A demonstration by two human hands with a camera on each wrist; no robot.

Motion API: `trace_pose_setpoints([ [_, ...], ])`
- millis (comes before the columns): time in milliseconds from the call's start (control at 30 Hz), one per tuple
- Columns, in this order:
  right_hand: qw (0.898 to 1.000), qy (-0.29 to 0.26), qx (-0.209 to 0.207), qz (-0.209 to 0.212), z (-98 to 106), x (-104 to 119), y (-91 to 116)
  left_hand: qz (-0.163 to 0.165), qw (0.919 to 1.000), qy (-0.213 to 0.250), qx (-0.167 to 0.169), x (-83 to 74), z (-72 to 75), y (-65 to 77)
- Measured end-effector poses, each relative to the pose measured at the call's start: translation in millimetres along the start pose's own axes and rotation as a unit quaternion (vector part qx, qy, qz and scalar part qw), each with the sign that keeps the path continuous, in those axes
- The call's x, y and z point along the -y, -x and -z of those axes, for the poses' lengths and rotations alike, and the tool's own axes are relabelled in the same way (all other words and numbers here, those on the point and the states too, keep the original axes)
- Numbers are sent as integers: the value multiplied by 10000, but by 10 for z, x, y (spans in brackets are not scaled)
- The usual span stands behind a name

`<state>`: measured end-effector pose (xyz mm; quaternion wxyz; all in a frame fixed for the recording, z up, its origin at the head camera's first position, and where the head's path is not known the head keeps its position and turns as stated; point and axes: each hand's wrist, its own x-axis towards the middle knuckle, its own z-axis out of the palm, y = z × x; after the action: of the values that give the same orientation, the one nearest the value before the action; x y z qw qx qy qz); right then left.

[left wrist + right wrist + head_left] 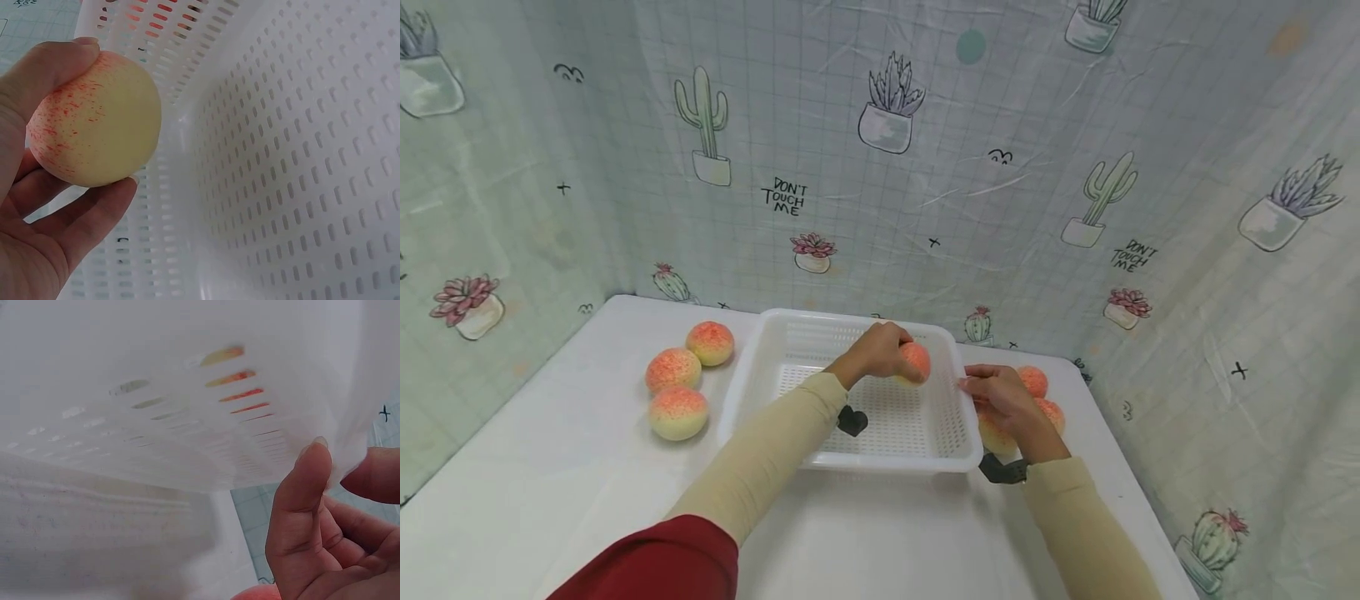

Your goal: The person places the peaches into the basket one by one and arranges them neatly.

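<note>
In the head view, my left hand (877, 350) grips a peach (916, 362), yellow with red speckles, over the right part of a white plastic basket (842, 460). The left wrist view shows that peach (119, 125) between thumb and fingers, near the basket's slotted wall and apart from its floor. At the basket's right side, my right hand (1009, 402) pinches the rim; in the right wrist view its thumb and a bent finger (300, 494) meet at the rim's edge. No other peach shows on the visible part of the basket floor, some of which my left arm hides.
Three peaches (678, 413) sit on the white table (587, 467) left of the basket. More peaches (1033, 381) lie to its right, partly hidden behind my right hand. A patterned curtain (820, 125) with printed cacti hangs behind and beside the table.
</note>
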<state>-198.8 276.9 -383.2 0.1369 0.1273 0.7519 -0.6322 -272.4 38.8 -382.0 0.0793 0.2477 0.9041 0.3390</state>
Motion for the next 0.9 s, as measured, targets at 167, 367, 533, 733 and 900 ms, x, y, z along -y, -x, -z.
trace_pose_setpoints([
  [167, 10000, -20, -24, -3, -6, -14, -7, -43, 10000, -13, -2, 11, -3, -10],
  [367, 10000, -2, -63, -40, 4, -29, 2, -90, 9998, -23, 176, -7, 3, -24],
  [533, 10000, 10, -44, -25, 12, -18, 5, -110, 9996, -98, 225, -9, 17, -47],
  [733, 10000, 33, -81, 2, 14, -3, 16, 14, 9996, -73, 282, -30, 20, -55],
  [900, 9999, 75, -100, -16, -14, 0, 14, 83, 9995, -90, 279, 0, 13, -58],
])
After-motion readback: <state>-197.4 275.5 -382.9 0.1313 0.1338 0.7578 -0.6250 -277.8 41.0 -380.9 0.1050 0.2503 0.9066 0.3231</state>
